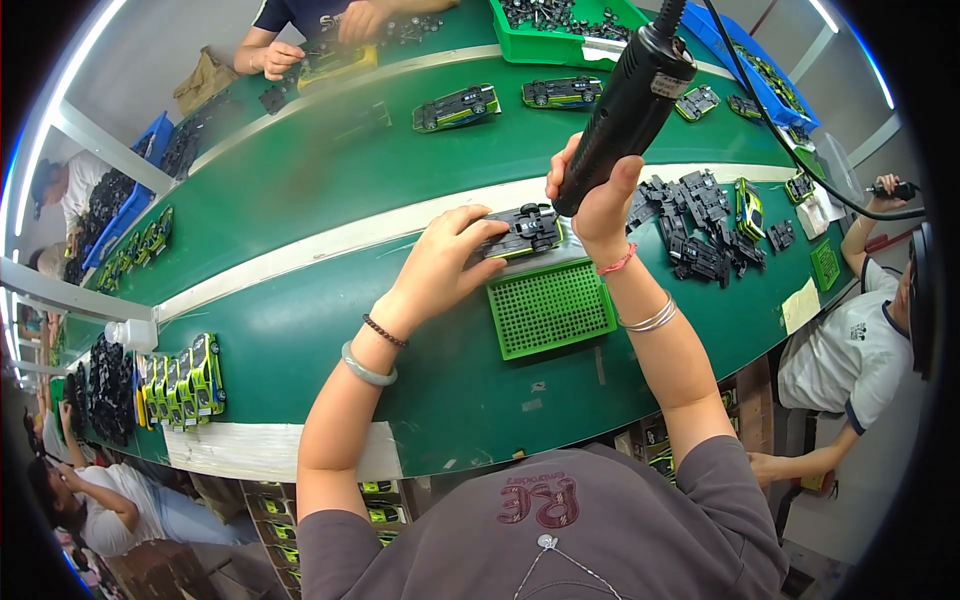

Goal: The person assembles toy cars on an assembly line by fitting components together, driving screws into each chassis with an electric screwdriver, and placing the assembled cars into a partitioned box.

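My left hand (445, 258) steadies a toy car (528, 230) that lies wheels-up at the middle of the bench, its black underside showing. Thumb and fingers rest on the car's left end. In my right hand (603, 200) is a black electric screwdriver (625, 115), gripped near its lower part and tilted, with a cable leaving its top. The screwdriver's lower end is just right of the car; its tip is hidden. Directly below the car stands a green perforated basket (552, 312).
Black chassis parts (695, 225) are heaped to the right, beside an upright green toy car (748, 208). Upturned cars (456, 108) lie on the green belt (300, 190) beyond a white rail. Finished-looking cars (190, 380) stand in a row at left. Co-workers sit around.
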Demonstrator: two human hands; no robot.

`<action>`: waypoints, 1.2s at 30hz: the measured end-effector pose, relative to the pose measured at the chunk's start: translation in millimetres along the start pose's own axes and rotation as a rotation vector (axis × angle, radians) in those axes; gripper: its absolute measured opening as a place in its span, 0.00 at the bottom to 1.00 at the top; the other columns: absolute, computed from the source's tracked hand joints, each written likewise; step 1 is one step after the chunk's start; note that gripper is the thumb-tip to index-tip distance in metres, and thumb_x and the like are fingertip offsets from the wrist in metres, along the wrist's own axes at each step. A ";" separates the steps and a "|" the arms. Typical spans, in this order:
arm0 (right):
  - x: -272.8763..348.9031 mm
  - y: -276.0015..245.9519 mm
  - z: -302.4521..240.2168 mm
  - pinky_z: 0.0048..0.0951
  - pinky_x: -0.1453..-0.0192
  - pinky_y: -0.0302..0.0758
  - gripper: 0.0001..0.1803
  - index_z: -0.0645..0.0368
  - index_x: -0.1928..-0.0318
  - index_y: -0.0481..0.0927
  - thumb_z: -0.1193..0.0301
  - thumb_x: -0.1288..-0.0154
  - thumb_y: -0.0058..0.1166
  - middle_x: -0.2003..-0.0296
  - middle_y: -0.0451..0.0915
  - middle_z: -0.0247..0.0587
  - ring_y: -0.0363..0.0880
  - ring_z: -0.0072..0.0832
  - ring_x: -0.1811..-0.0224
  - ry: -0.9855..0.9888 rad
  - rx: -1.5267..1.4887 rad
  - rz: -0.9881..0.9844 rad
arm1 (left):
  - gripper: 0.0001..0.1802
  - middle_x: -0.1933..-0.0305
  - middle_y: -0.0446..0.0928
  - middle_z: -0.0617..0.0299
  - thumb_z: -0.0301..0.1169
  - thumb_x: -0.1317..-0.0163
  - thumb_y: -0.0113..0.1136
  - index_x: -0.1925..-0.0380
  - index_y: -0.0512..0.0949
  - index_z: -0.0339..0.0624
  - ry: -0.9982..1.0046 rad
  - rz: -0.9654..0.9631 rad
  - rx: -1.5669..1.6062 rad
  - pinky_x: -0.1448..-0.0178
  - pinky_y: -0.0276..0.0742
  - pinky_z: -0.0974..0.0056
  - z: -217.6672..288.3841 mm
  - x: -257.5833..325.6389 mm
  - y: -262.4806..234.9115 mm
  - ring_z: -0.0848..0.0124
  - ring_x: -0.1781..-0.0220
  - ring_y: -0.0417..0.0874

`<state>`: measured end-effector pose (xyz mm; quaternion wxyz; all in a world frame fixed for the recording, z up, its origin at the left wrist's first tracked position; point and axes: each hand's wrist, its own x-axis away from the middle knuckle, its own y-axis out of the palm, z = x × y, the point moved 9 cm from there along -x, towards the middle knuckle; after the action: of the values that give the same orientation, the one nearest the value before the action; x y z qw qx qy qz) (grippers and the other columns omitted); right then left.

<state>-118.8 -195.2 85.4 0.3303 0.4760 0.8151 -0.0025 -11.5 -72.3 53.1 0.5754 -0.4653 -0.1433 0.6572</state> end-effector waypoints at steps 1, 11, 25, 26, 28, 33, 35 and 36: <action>-1.0 0.4 -1.3 0.20 0.82 0.67 0.44 0.66 0.76 0.69 0.30 0.45 0.34 0.86 0.69 0.39 0.71 0.22 0.85 0.002 -0.013 -0.003 | 0.21 0.50 0.71 0.55 0.31 0.52 0.65 0.55 0.74 0.41 -0.006 -0.007 0.003 0.43 0.68 0.57 0.1 -0.1 0.3 0.57 0.47 0.71; 13.2 9.0 -37.8 0.24 0.81 0.68 0.51 0.62 0.71 0.67 0.20 0.57 0.23 0.84 0.70 0.41 0.69 0.28 0.86 0.117 -0.188 0.025 | 0.28 0.49 0.69 0.51 0.34 0.58 0.70 0.54 0.74 0.41 0.097 0.138 -0.086 0.41 0.66 0.53 35.8 -5.9 -10.1 0.53 0.44 0.69; 66.1 -64.9 -74.8 0.26 0.79 0.68 0.51 0.59 0.69 0.66 0.18 0.61 0.24 0.84 0.67 0.37 0.67 0.25 0.85 0.197 0.022 0.151 | 0.16 0.61 0.74 0.57 0.34 0.54 0.68 0.66 0.78 0.39 0.114 -0.010 -0.009 0.52 0.71 0.58 50.2 5.1 -8.0 0.58 0.56 0.74; 70.6 -76.2 -70.9 0.25 0.81 0.66 0.51 0.60 0.69 0.66 0.19 0.60 0.23 0.85 0.68 0.39 0.67 0.26 0.85 0.225 0.100 0.177 | 0.18 0.59 0.74 0.56 0.34 0.54 0.68 0.63 0.78 0.39 0.032 0.017 -0.066 0.51 0.71 0.59 36.5 6.1 -26.1 0.58 0.55 0.74; 74.8 -84.7 -67.0 0.24 0.82 0.65 0.49 0.60 0.70 0.66 0.20 0.58 0.25 0.85 0.68 0.38 0.66 0.25 0.86 0.242 0.100 0.197 | 0.22 0.58 0.74 0.56 0.35 0.55 0.69 0.59 0.76 0.39 -0.065 0.000 -0.175 0.50 0.70 0.60 9.3 14.2 -50.3 0.58 0.55 0.73; 80.3 -92.0 -44.4 0.24 0.79 0.65 0.47 0.59 0.70 0.65 0.22 0.55 0.27 0.84 0.66 0.36 0.66 0.25 0.85 0.318 0.115 0.185 | 0.25 0.58 0.74 0.56 0.34 0.54 0.69 0.56 0.75 0.38 -0.196 -0.098 -0.127 0.48 0.69 0.61 -17.3 20.4 -41.9 0.59 0.53 0.73; 82.6 -94.1 -37.4 0.24 0.79 0.65 0.47 0.59 0.69 0.65 0.22 0.54 0.27 0.84 0.66 0.36 0.66 0.25 0.85 0.324 0.109 0.177 | 0.25 0.58 0.74 0.56 0.34 0.54 0.69 0.55 0.74 0.38 -0.215 -0.123 -0.117 0.48 0.70 0.61 -20.5 17.7 -39.1 0.59 0.53 0.73; 83.3 -94.3 -34.6 0.24 0.79 0.65 0.46 0.59 0.69 0.65 0.22 0.54 0.27 0.84 0.66 0.36 0.66 0.25 0.85 0.330 0.107 0.169 | 0.24 0.59 0.74 0.55 0.33 0.54 0.68 0.56 0.74 0.38 -0.215 -0.136 -0.111 0.49 0.70 0.61 -20.8 16.4 -39.9 0.59 0.53 0.74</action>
<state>-238.0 -171.2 38.1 0.1656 0.5534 0.8141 0.0601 31.1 -53.0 63.8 0.5733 -0.4128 -0.2714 0.6537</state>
